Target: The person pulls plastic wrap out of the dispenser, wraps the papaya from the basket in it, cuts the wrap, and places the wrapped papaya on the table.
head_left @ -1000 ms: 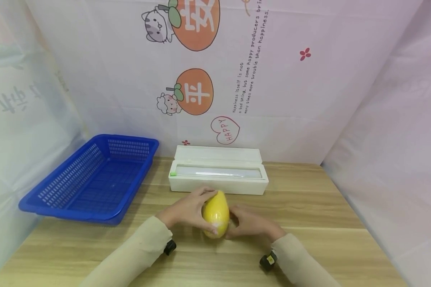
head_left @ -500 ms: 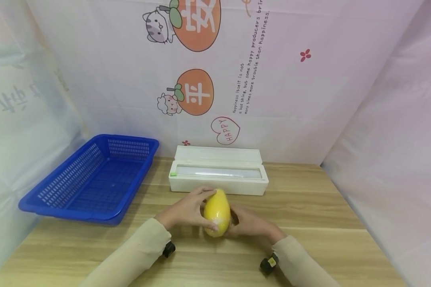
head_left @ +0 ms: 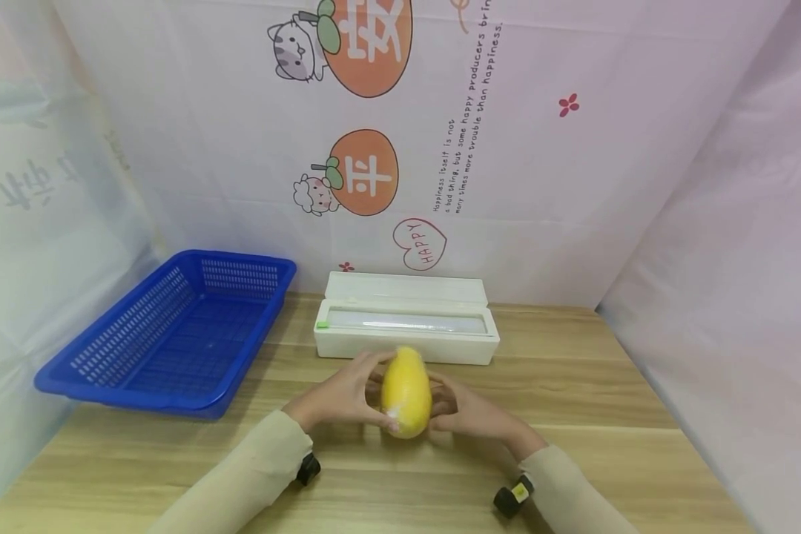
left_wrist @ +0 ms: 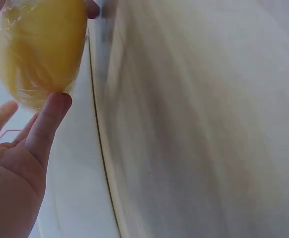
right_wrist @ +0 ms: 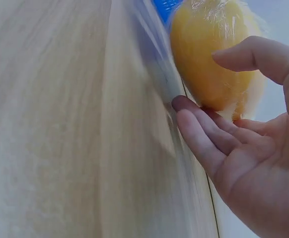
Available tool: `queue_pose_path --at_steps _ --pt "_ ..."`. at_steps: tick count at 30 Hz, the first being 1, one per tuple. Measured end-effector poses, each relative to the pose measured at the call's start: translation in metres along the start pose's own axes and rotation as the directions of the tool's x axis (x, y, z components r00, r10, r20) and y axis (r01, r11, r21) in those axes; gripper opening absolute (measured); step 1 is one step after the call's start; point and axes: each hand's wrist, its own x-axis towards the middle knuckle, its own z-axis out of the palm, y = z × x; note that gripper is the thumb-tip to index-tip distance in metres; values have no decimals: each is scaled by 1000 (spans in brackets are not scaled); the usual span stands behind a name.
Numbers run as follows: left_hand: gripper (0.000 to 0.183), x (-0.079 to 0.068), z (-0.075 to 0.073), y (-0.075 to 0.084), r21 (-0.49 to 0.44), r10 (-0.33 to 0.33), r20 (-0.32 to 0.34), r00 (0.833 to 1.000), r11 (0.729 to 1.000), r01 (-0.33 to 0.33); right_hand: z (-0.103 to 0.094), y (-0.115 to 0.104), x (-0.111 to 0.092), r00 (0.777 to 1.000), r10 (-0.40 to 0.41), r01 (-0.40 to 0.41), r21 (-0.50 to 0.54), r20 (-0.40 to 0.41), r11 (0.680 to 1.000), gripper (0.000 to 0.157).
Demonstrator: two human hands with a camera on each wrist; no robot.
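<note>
A yellow mango (head_left: pixel 407 393) wrapped in clear film is held over the wooden table, in front of a white box. My left hand (head_left: pixel 343 393) grips it from the left, thumb at its near end and a fingertip at its far end. In the left wrist view, wrinkled film shows on the mango (left_wrist: pixel 42 47) above the left hand (left_wrist: pixel 18 171). On the other side is my right hand (head_left: pixel 474 411), its fingers relaxed and spread. The right wrist view has the right hand (right_wrist: pixel 253 158) with fingertips right at the mango's (right_wrist: pixel 204 59) underside and the thumb overlapping it.
Behind the hands stands the white cling film box (head_left: pixel 407 348), lid raised, with a film roll (head_left: pixel 407 321) inside and a green piece (head_left: pixel 322 325) at its left end. A blue plastic basket (head_left: pixel 240 371) sits at the left. Printed cloth (head_left: pixel 521 170) surrounds the wooden table (head_left: pixel 574 386).
The mango has turned a little and shifted slightly up and to the right in the head view. My right hand's fingers have loosened and spread beside it, while the left keeps its grip.
</note>
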Motion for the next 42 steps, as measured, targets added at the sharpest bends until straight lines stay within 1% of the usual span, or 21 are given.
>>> queue_pose_path --at_steps 4,8,11,14,17,20,24,26,30,33,35,38,42 --pt "121 0 1 -2 -1 9 7 1000 1000 -9 -1 -2 -3 1000 -5 6 9 -2 1000 91" --pt "123 0 1 -3 70 23 8 1000 997 -23 -2 -2 -6 1000 -2 2 0 -25 1000 91" --pt "121 0 1 -3 110 16 7 1000 994 -17 -4 0 -6 999 14 -14 -4 -49 1000 90" --pt "120 0 2 -3 114 2 14 1000 993 -4 -5 1 -7 998 20 -20 10 -63 1000 88" --pt "119 0 4 -3 113 3 22 1000 994 -6 -5 1 -8 997 11 -10 18 -77 1000 84" --pt "118 1 7 -4 168 4 9 1000 986 -5 -4 0 -8 996 1 0 15 -90 1000 80" --pt "117 1 9 -5 260 0 -12 1000 966 4 -3 1 -8 994 1 1 24 -109 1000 77" --pt "118 2 10 -4 274 -7 -12 1000 962 10 -3 2 -8 992 1 2 23 -124 1000 76" --pt "119 2 14 -3 256 -28 9 1000 966 25 -2 3 -8 988 8 -8 0 -155 1000 77" --pt "119 3 15 -4 224 -34 23 999 974 28 -1 2 -7 984 12 -18 -29 -176 999 78" --pt "117 3 16 -4 192 -30 30 999 981 24 0 1 -7 982 12 -21 -46 -189 999 78" --pt "115 2 16 -5 115 -37 46 998 993 32 1 0 -6 978 11 -25 -62 -208 998 78" --pt "113 2 15 -4 34 -55 66 996 998 53 2 -1 -5 973 9 -28 -80 -230 996 77"
